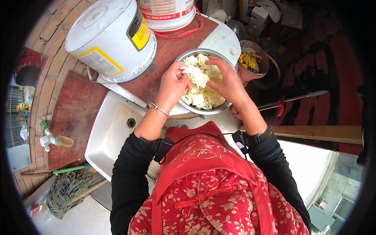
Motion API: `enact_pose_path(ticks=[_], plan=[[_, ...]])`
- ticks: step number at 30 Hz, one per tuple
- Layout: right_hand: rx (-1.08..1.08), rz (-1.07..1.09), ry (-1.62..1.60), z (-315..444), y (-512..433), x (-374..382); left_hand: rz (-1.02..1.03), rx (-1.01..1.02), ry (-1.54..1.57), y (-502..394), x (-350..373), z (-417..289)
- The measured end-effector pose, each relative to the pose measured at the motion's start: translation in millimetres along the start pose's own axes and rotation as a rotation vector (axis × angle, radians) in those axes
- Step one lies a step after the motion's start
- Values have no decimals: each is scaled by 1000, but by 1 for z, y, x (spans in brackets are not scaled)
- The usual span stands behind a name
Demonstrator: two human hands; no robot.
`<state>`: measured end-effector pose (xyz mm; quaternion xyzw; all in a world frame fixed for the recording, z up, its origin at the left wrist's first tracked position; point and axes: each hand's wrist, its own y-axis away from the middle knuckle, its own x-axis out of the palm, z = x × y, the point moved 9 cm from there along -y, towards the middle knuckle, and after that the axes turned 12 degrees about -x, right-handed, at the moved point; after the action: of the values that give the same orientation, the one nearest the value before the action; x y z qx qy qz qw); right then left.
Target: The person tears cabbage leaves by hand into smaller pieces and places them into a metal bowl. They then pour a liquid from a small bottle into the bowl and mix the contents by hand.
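Note:
A round stainless steel bowl (199, 110) stands on the board in front of me, filled with torn pale cabbage leaves (202, 101). My left hand (174, 86) is over its left side, thumb and fingers pinching a whitish piece of cabbage leaf (197, 77). Over the right side is my right hand (229, 80), its fingers curved and spread apart. Its thumb tip lies close to the same leaf piece; whether they touch is hard to tell.
Left of the bowl is a white sink (101, 132), with a tap (51, 139) beyond it. A white bucket (108, 44) and a red-white bucket (167, 17) stand behind. At right are a pink scrap bucket (254, 69) and metal tongs (293, 100). A mop (69, 188) lies lower left.

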<state>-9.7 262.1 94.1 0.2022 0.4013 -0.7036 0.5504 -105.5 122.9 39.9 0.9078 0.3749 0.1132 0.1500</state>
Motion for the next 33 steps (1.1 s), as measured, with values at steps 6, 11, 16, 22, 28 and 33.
enact_pose_path(ticks=[6,11,16,22,28,33], plan=[[251,47,-808,-9,5,21,32,-115,128,1,11,-7],[388,-111,-923,-27,13,14,29,-67,100,1,13,-15],[506,-202,-940,-35,25,10,56,-74,98,-5,12,-11],[324,-190,-450,-33,17,-1,-56,204,-286,0,17,-34],[83,142,-11,-6,17,-13,-309,513,-1077,29,17,-61],[106,541,332,6,29,34,-367,484,-1029,34,-5,-59]])
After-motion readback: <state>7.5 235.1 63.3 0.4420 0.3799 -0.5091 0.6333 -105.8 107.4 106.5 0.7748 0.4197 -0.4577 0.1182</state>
